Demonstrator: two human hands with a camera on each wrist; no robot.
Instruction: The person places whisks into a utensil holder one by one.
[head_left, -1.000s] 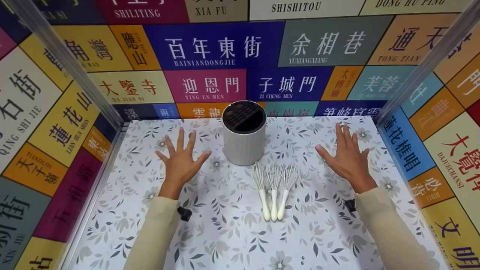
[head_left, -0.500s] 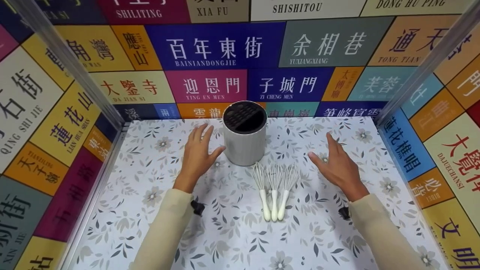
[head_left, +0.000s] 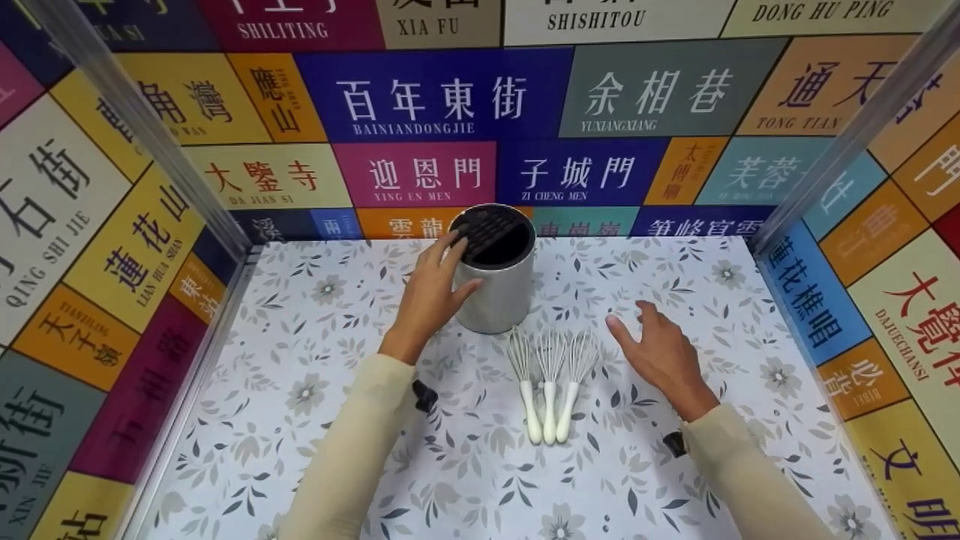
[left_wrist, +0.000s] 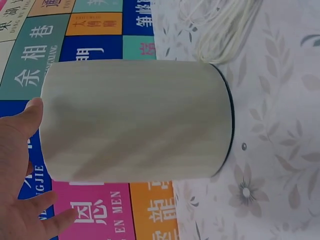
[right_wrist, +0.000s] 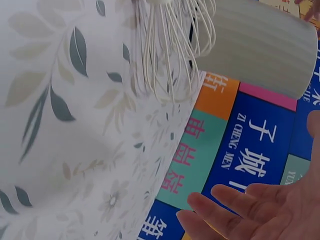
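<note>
A light grey cylindrical utensil holder with a dark slotted top stands upright at the back of the table. My left hand is at its upper left side, fingers spread around the rim. In the left wrist view the thumb lies by the holder's upper edge; whether it touches, I cannot tell. In front of the holder lie three whisks with cream handles: a left whisk, a middle whisk and a right whisk. Right of them hovers my right hand, fingers loosely bent and holding nothing.
A white table with a grey leaf and flower pattern carries everything. Panels of coloured signs enclose it at the back wall, left and right. Clear corner posts rise at the back corners.
My left hand has moved right, from open table to the holder's side. My right hand has come inward and a little nearer, its fingers less spread. Holder and whisks stay in place.
</note>
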